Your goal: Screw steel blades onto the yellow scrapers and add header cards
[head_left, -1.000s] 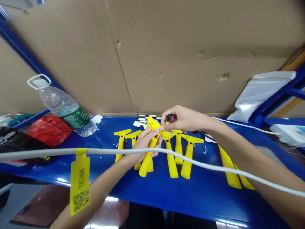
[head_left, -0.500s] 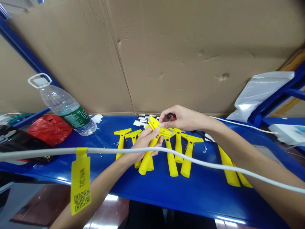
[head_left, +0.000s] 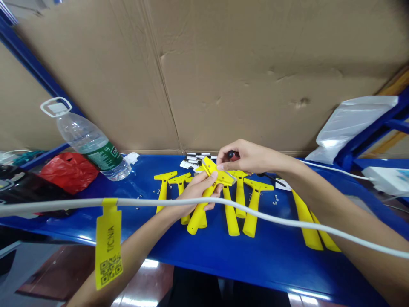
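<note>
Grasping yellow scraper [head_left: 223, 177] by its neck in left fingers [head_left: 218, 190]; curling right fingers [head_left: 227, 165] round black-and-red tool [head_left: 231, 153] at the scraper's head.

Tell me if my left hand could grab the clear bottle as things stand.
Probably not right away: your left hand is occupied holding a yellow T-shaped handle. Once free, it likely could, since only low things, like the leftmost yellow handle, seem to lie between it and the clear bottle.
</note>
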`<state>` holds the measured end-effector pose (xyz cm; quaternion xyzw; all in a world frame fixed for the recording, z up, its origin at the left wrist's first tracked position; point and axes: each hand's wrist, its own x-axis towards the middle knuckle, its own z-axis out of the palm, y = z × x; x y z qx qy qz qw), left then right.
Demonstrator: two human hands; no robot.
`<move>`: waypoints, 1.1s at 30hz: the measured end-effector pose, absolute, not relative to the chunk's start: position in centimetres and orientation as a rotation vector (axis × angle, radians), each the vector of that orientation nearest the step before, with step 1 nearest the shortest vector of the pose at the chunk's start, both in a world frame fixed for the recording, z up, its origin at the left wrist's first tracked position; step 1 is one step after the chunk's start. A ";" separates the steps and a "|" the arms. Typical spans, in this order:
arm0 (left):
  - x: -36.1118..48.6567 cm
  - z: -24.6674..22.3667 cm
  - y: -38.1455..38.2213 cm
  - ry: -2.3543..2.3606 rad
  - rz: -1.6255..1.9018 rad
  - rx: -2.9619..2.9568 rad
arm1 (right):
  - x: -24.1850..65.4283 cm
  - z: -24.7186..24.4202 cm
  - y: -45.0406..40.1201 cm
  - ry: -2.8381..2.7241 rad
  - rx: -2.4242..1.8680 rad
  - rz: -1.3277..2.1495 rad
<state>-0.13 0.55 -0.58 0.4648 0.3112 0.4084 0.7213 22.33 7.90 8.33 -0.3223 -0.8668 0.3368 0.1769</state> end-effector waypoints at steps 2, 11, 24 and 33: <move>-0.2 -0.7 0.6 0.701 0.896 1.034 | 22.3 8.4 7.9 -2.474 -0.934 0.937; -0.7 -1.5 0.9 0.682 0.828 1.037 | 22.4 8.5 7.7 -2.516 -0.915 0.937; -0.8 -0.7 0.6 0.667 0.861 1.137 | 22.2 8.6 7.6 -2.463 -0.897 0.942; -0.6 -0.5 0.2 0.701 0.883 1.198 | 22.4 9.2 7.4 -2.451 -0.884 1.024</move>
